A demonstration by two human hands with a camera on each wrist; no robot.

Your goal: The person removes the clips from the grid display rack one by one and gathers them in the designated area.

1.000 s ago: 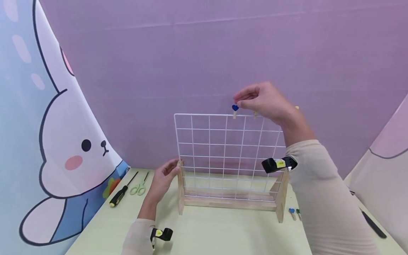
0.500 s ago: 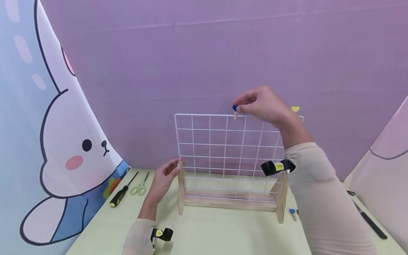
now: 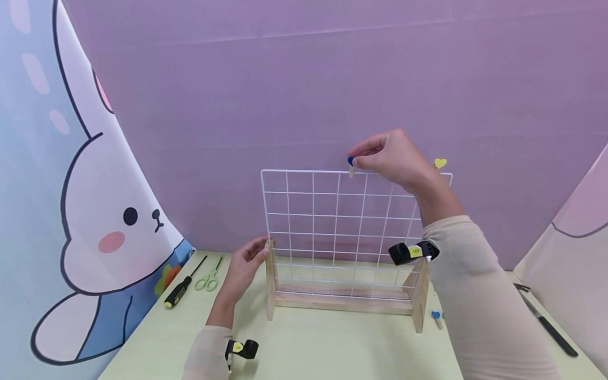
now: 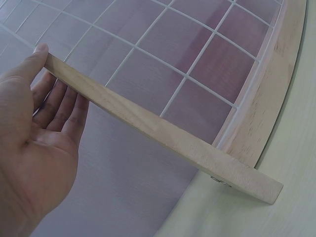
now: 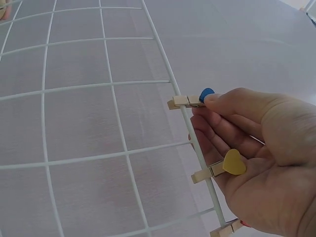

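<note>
Starting far left with screwdriver [image 3: 178, 293] and scissors [image 3: 207, 282] on table [image 3: 342, 348], then gripping wooden end post [image 4: 163, 131] near its top with left hand [image 3: 243, 272], thumb and fingers round it. Pinching blue-heart clothespin [image 5: 192, 100] by heart end with right hand [image 3: 391, 158], clip end across top wire of white grid [image 3: 304, 170]. Then on to yellow-heart clothespin [image 5: 233, 163] on same wire, loose blue peg [image 3: 435, 315] and black-handled knife [image 3: 556, 335] on table.

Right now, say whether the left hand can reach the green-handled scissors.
Probably yes: the green-handled scissors lie beside the left hand, nothing visibly between, though it holds the wooden upright.
</note>
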